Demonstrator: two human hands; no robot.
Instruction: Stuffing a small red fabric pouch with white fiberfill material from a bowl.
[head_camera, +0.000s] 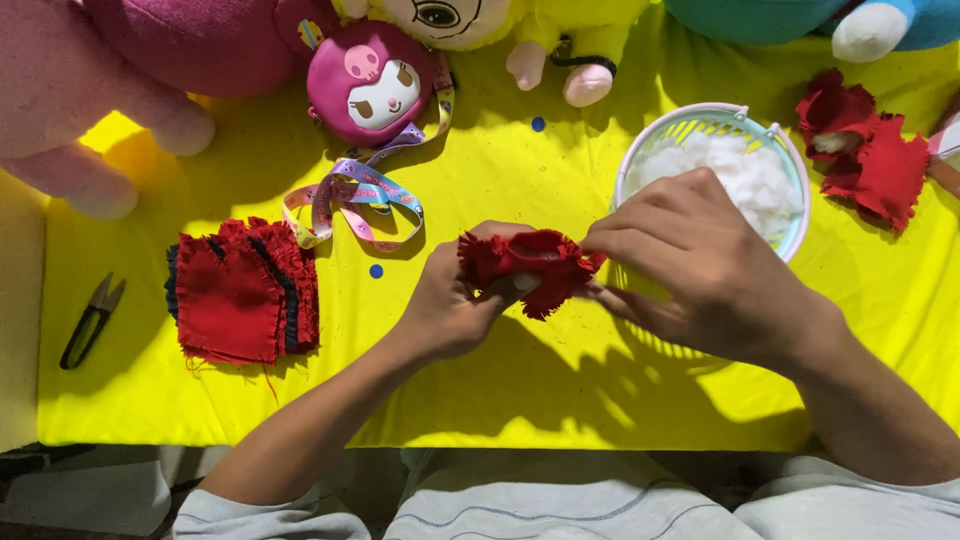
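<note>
from the head view, the left hand (450, 305) gripped a small red fabric piece (528, 268) with frayed edges, its fingers curled shut around the left end and the thumb pressed against the cloth's front. the right hand (690, 265) came in from the right with its fingertips pinched on the right end of the same piece, so both hands were closed on it. the piece was held up over the middle of the surface (500, 400), which was covered in bright yellow, and its long axis ran roughly left to right, with the left end a little higher and a frayed corner hanging downward. just behind the right hand stood a pale round basket (795, 175) filled with white stuffing (745, 170); the hand overlapped its near rim. to the left, well apart from the hands, a stack of red fabric pieces (240, 292) with dark edging lay flat, and a pair of black thread snips (90, 320) lay further left, near the edge. a colourful ribbon strap (350, 195) curled behind the stack, joined to a pink round plush pouch (372, 82). more crumpled red fabric (870, 155) lay at the far right. several plush toys (120, 90) lined the far edge. grey sleeves showed at the bottom.
</note>
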